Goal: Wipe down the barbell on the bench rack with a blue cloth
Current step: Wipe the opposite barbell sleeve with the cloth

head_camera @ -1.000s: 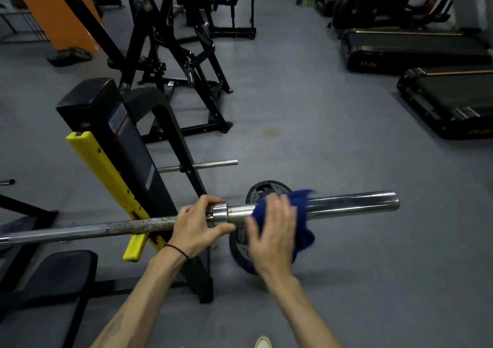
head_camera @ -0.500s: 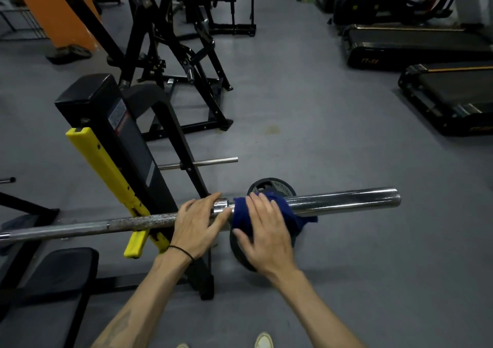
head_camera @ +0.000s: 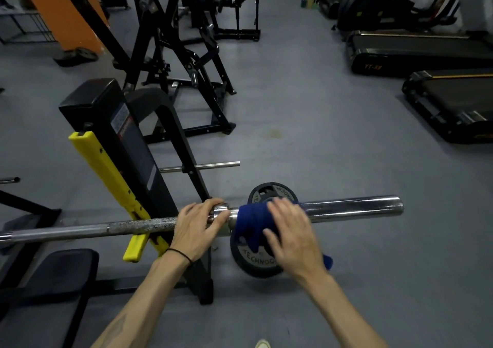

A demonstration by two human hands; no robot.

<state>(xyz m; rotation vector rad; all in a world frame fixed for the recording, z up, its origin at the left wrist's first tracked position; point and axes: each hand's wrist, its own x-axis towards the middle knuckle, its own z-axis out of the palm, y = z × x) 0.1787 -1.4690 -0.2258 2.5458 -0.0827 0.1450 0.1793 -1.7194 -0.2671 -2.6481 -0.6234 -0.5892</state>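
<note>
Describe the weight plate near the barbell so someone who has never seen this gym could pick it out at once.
Find the long chrome barbell crossing the lower frame and follow it to the blue cloth under the right hand. The weight plate stands on edge on the grey floor just behind them. It is the only round black disc there with pale lettering.

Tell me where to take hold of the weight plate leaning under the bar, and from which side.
Probably by the upper rim of the weight plate, at the cut-out grip openings, from the sleeve-end side. It stands on edge on the floor, tilted toward the bench rack, its top behind the barbell and blue cloth. So reach in under the bar.
</note>
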